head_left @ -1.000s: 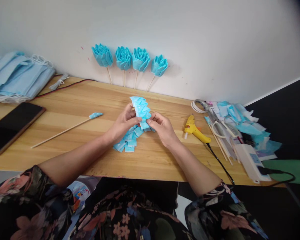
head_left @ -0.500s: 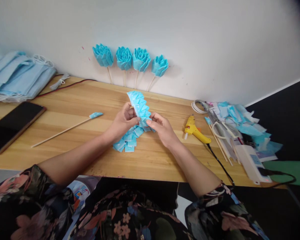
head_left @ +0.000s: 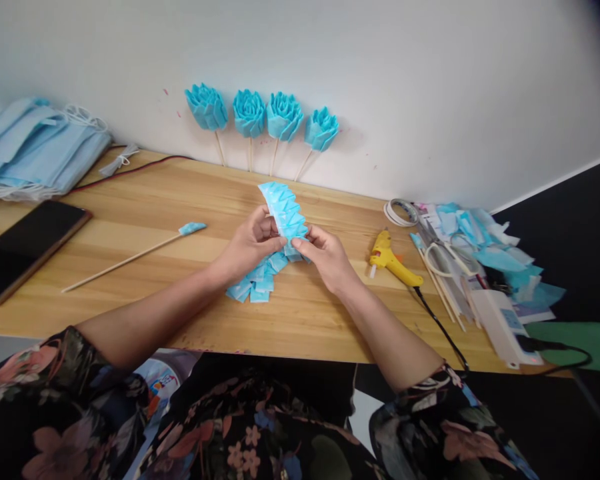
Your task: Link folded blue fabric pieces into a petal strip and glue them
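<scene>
Pleated blue strip [head_left: 283, 208] sits mid-table, lifted off the wooden table [head_left: 145, 200], upper end arcing up toward 12 o'clock above both hands, lower end trailing down to a pile of blue folded pieces [head_left: 254, 285] on the tabletop at 6 o'clock of the hands. Left hand [head_left: 250, 245] is at the strip's 8 o'clock, fingers curled, thumb and fingertips pinching the strip's left edge. Right hand [head_left: 326, 257] is at the strip's 4 o'clock, thumb and forefinger pinching the lower right edge, other fingers tucked in. Hands close together, strip between them, fingertips almost meeting. Both forearms bare, angled in from 7 and 5 o'clock, wrists above the table. Floral sleeves at bottom of frame. At 9 o'clock of the hands, a thin wooden stick [head_left: 125, 261] with a blue tip lies flat, well apart. Farther at 9 o'clock, a dark phone [head_left: 25, 248] face up near the table edge. At 10 o'clock, a stack of blue face masks [head_left: 35, 150]. At 12 o'clock, four blue flowers on sticks [head_left: 267, 115] lean on the white wall. At 3 o'clock, a yellow glue gun [head_left: 391, 259] lies on the table, near the right hand but not touching. Beyond it, a tape roll [head_left: 399, 212] and a heap of blue scraps [head_left: 485, 247] with sticks and cords.
</scene>
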`<action>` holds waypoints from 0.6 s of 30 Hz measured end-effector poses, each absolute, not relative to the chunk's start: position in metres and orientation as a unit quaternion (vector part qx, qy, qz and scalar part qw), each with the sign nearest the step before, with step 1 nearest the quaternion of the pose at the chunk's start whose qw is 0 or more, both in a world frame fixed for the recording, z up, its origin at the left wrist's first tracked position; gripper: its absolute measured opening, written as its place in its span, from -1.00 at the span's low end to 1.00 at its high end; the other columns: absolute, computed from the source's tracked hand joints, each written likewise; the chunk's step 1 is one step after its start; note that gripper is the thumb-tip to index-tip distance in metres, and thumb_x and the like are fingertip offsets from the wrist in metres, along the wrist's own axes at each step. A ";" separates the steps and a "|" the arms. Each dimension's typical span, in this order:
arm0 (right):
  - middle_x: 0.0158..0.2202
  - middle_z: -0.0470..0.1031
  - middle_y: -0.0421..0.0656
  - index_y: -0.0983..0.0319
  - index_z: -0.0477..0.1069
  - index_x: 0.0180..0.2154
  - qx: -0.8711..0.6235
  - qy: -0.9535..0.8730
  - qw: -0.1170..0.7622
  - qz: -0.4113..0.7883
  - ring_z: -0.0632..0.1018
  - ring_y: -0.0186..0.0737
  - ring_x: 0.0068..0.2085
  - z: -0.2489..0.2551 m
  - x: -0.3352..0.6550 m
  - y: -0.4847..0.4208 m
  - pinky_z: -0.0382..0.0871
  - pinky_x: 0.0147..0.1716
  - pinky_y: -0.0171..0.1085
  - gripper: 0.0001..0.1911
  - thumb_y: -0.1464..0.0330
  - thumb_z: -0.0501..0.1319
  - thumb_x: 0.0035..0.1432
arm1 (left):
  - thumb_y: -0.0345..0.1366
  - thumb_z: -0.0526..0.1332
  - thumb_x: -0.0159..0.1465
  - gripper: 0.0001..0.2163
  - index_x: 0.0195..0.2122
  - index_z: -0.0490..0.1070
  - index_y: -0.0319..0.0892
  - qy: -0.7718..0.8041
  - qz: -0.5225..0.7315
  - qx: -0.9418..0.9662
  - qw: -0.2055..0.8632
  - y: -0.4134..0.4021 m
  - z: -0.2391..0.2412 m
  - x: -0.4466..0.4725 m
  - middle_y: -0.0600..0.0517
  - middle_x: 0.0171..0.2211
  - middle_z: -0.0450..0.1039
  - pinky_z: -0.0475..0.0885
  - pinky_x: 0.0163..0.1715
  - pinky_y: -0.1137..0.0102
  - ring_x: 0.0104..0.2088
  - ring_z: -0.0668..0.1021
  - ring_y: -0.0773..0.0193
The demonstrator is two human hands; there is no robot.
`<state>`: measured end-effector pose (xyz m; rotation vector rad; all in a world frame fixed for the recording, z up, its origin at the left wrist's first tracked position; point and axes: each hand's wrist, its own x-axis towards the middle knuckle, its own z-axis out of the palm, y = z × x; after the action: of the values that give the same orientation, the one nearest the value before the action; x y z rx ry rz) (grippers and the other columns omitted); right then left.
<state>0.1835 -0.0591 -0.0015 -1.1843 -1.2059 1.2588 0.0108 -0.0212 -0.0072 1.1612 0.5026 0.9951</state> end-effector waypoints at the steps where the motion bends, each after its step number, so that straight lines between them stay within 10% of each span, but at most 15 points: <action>1: -0.38 0.53 -0.23 0.17 0.48 -0.36 -0.489 -0.492 0.495 0.524 0.46 -0.26 -0.33 -0.002 0.183 -0.059 0.40 -0.26 -0.23 -0.67 0.10 0.45 -0.04 | -0.34 0.45 0.17 -0.57 0.00 0.32 -0.15 0.225 0.447 0.518 0.693 -0.021 -0.007 0.011 -0.02 -0.16 0.60 0.51 -0.16 0.33 -0.18 0.64 0.23; 18: -0.47 0.37 -0.27 0.17 0.40 -0.43 -0.485 -0.485 0.520 0.510 0.31 -0.32 -0.41 0.000 0.186 -0.057 0.19 -0.37 -0.27 -0.68 0.12 0.43 -0.02 | -0.39 0.39 0.19 -0.62 -0.01 0.33 -0.15 0.226 0.458 0.525 0.681 -0.017 -0.008 0.010 0.01 -0.24 0.58 0.47 -0.24 0.37 -0.26 0.60 0.29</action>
<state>0.1859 -0.0574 -0.0003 -1.1615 -1.1623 1.2215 0.0103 -0.0174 -0.0078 1.1787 0.5062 1.0268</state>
